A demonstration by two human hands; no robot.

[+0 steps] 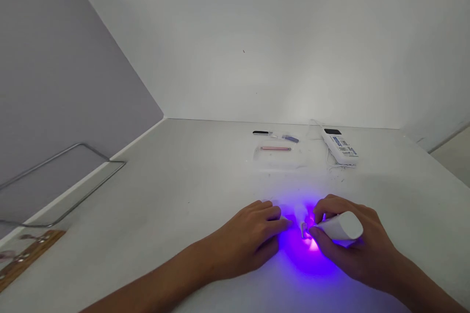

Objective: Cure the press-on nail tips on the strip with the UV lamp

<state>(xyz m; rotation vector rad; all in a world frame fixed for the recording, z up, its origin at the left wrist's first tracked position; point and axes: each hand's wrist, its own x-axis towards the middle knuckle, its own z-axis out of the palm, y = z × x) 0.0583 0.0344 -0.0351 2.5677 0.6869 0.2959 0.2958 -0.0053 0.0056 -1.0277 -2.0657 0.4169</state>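
Observation:
My right hand (348,242) is wrapped round a small white UV lamp (340,227) that lies low over the table and casts a violet glow (306,249) onto the surface. My left hand (253,237) rests on the table just left of the glow, fingers curled, pinching a small white piece (300,215) under the light. What that piece is I cannot make out.
Farther back on the white table (183,181) lie a clear packet with a pink stick (275,148), a black-handled tool (273,134) and a white device with a label and cord (340,146). A metal wire frame (69,176) and a wooden strip (27,257) sit at left.

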